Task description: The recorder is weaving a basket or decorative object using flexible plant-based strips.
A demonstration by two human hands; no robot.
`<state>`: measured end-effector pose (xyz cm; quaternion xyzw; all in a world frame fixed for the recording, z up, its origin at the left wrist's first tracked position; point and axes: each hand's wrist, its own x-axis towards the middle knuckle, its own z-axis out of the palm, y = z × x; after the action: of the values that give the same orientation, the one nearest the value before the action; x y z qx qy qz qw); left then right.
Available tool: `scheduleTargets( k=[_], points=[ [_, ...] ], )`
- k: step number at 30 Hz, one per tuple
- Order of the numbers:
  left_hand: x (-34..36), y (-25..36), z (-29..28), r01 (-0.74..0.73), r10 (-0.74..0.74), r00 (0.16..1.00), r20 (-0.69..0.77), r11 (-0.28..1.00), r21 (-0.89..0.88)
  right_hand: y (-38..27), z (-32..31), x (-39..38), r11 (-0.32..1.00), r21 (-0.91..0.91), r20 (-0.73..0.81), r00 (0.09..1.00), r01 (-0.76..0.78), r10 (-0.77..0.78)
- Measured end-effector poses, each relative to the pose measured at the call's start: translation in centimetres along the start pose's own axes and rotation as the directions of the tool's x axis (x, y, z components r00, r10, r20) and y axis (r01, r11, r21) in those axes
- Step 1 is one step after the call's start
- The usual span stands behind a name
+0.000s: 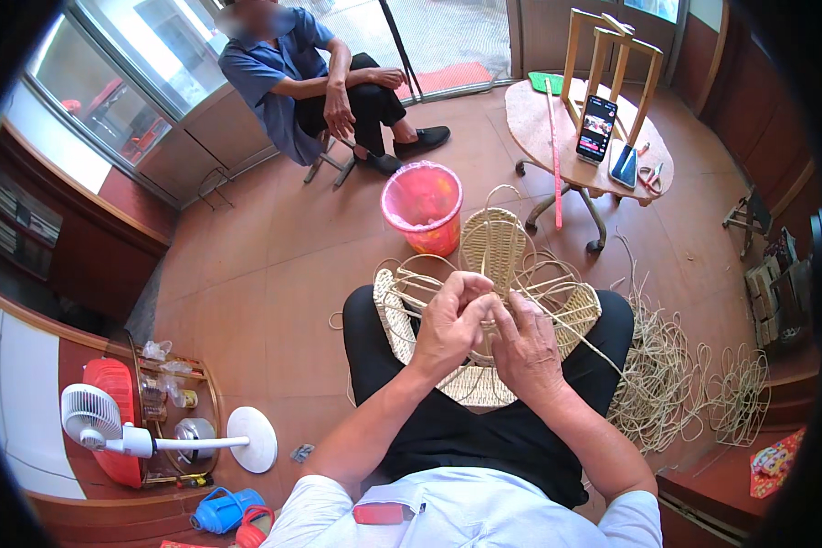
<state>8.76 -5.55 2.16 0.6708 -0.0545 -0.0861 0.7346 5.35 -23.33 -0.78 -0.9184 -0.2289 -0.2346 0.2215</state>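
Note:
On my lap rests a pale woven straw piece (473,387) with several flat braided lobes spread outward, the far one (493,239) reaching toward the bucket. Loose straw cords (550,297) loop and cross over its middle. My left hand (452,324) is closed there, thumb and fingers pinched around a cord. Right beside it, my right hand (528,352) bends its fingers down onto the cords, the fingertips close to the left ones. Both hands hide the exact spot where the cords meet the weave.
A pink bucket (422,208) stands just beyond my knees. To the right lie heaped cords (658,374). A round table (539,119) holds a phone (597,130), scissors (650,179) and a wooden frame (614,68). Another person (292,87) sits far left; a white fan (128,437) stands near left.

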Motion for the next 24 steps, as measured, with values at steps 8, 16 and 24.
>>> scheduleTargets(
  k=[8, 16, 24],
  points=[
    [-2.7, 0.5, -5.5, 0.096, -0.097, 0.993, -0.069, 0.995, -0.026, -0.8, -0.2, 2.0, 0.997, 0.043, -0.106, 0.992, -0.059, 0.063],
    [-6.8, 2.7, -22.5, 0.194, -0.208, 0.845, -0.493, 0.978, -0.081, -0.9, 1.9, 3.5, 0.997, 0.033, -0.167, 0.983, -0.076, 0.080],
    [-21.0, 5.4, -50.9, 0.304, -0.421, 0.450, -0.788, 0.902, -0.308, -1.1, 2.1, 3.8, 0.979, 0.135, -0.136, 0.975, -0.156, 0.174]
  ],
)
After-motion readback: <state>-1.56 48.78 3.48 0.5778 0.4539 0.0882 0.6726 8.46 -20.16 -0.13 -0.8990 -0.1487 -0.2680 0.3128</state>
